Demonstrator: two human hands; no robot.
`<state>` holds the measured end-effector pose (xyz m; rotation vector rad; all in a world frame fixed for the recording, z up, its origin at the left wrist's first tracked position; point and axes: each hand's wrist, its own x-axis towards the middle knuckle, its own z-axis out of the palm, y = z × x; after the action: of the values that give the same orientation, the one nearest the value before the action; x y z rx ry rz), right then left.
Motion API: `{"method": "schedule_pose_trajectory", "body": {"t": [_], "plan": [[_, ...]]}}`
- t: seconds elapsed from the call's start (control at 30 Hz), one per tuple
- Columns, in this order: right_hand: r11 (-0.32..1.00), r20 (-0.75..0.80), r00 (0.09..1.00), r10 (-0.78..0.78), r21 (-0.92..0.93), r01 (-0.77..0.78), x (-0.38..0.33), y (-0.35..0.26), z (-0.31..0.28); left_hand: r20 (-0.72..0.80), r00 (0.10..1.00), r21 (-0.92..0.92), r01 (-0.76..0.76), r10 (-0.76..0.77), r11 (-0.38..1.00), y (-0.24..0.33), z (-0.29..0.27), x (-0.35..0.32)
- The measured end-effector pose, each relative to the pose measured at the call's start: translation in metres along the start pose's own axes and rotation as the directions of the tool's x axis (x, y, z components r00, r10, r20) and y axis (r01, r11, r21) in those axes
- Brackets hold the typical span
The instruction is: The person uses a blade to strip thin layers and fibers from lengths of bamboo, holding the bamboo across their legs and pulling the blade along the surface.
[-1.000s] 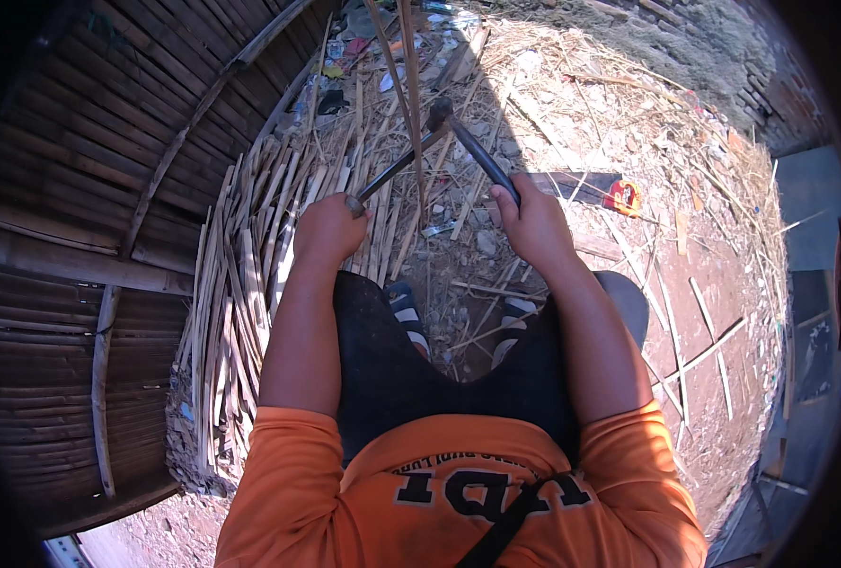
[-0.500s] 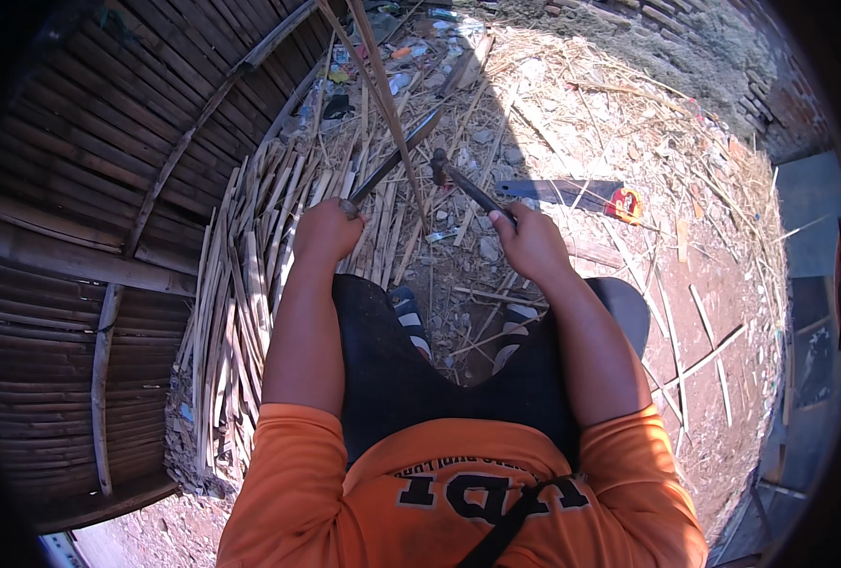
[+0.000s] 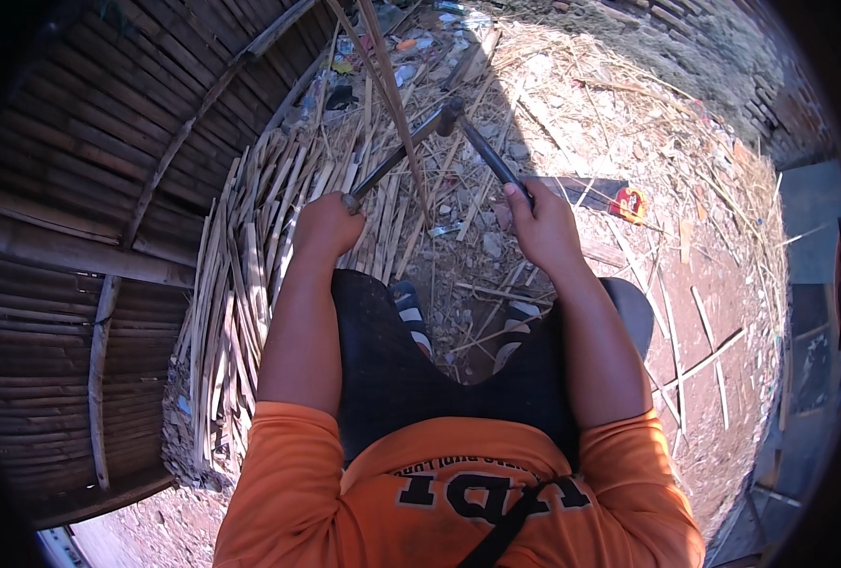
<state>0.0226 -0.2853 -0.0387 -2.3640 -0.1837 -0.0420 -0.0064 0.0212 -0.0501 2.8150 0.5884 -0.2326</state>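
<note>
My left hand point(image 3: 327, 227) is closed round the handle of a long machete point(image 3: 389, 168), whose blade slants up and away to the right. The blade crosses a tall upright bamboo strip point(image 3: 407, 142), which parts into two lengths above it. My right hand point(image 3: 545, 227) grips a hammer point(image 3: 492, 156) by its dark handle. The hammer's head is at the blade's far end and seems to touch it; it covers the tip. The strip's lower end reaches down to the littered ground between my hands.
A pile of split bamboo strips point(image 3: 240, 284) lies at the left, beside a slatted bamboo wall point(image 3: 51, 237). To the right of my right hand lies a handsaw point(image 3: 630, 204) with a red-and-yellow handle. Loose sticks point(image 3: 709, 355) and straw cover the ground; a brick wall point(image 3: 695, 57) stands at the back.
The hammer has swung up and away, from below the blade's far end onto it. My right hand has shifted slightly right and up; my left hand stays nearly still.
</note>
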Motion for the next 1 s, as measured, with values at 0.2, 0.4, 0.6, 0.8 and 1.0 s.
{"method": "schedule_pose_trajectory", "body": {"t": [0.2, 0.4, 0.6, 0.8, 1.0], "plan": [[0.985, -0.114, 0.992, -0.058, 0.155, 0.075, 0.0, -0.01, -0.004, -0.007, 0.999, -0.011, -0.045, 0.045, 0.999, 0.012, 0.001, -0.005], [0.988, 0.155, 0.985, 0.08, -0.14, -0.058, 0.001, 0.011, 0.007, 0.02, 1.0, -0.011, -0.001, 0.001, 1.0, 0.008, 0.0, -0.001], [0.978, -0.145, 0.987, -0.064, 0.19, 0.091, -0.004, -0.014, 0.0, 0.014, 0.999, -0.017, -0.043, 0.043, 0.999, 0.016, -0.001, -0.011], [0.998, 0.03, 0.999, 0.037, -0.043, -0.036, 0.0, 0.01, 0.011, 0.03, 0.999, 0.011, -0.033, 0.032, 0.999, 0.023, -0.001, -0.009], [0.972, -0.155, 0.985, -0.077, 0.208, 0.108, -0.004, -0.004, -0.005, 0.043, 0.999, 0.021, -0.032, 0.031, 0.999, 0.019, 0.0, -0.011]]}}
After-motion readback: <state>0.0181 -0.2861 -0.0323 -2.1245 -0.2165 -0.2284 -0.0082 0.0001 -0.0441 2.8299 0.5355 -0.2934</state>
